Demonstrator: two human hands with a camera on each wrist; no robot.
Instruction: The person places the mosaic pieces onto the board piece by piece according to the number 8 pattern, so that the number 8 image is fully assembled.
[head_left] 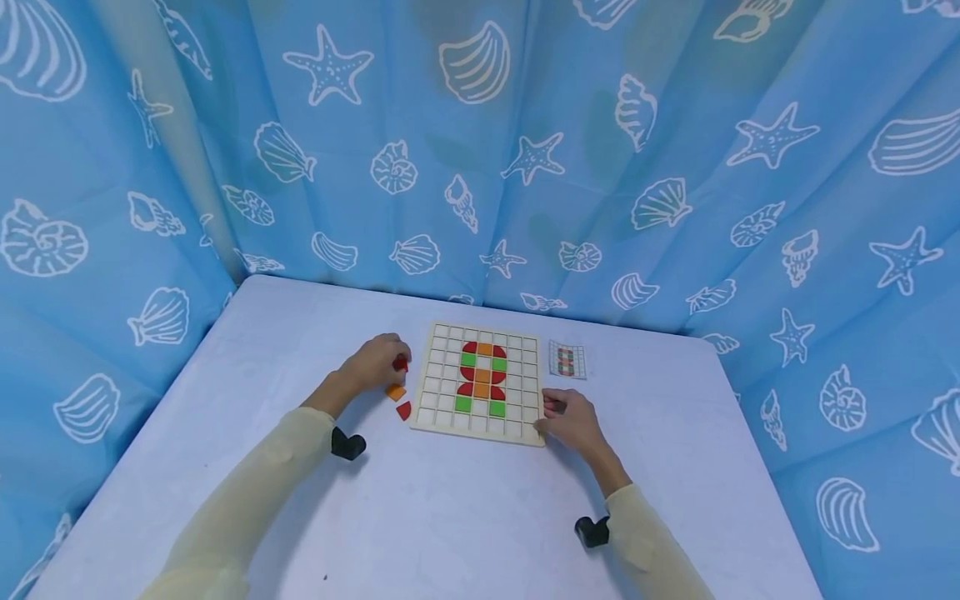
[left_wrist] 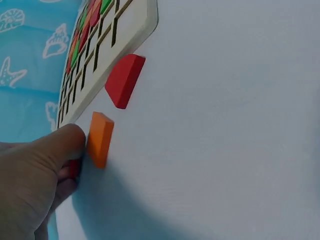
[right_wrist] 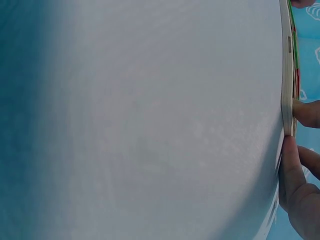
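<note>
A wooden grid board lies on the table, with red, orange and green tiles forming a figure in its middle columns. Beside its left edge, my left hand pinches a red tile between thumb and fingers, which mostly hide it. Just below that hand are an orange square tile and a red rounded tile, lying loose close to the board. At the opposite side, my right hand holds the board's right edge, thumb at the near corner and fingertips along the side.
A small printed pattern card lies right of the board, behind my right hand. Blue curtains with white shells and starfish hang around the white table. Black wrist mounts stick out from both sleeves.
</note>
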